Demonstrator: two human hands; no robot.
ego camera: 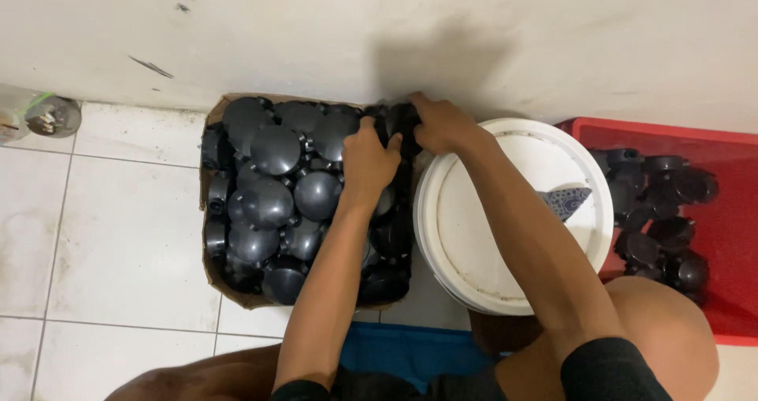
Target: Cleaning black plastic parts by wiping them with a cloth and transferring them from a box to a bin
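A cardboard box (207, 268) on the tiled floor is filled with several round black plastic junction boxes (272, 150). My left hand (365, 163) reaches into the box's far right part, fingers curled on a black piece (399, 121). My right hand (440, 123) grips the same black piece from the right, at the box's back corner against the wall. Both hands hold it together just above the pile.
A white bucket lid (474, 211) sits right of the box, with a small dark patterned object (565, 201) on it. A red crate (730, 211) at the right holds more black pieces (659, 227). A white wall runs along the back. A round container (52, 115) stands far left.
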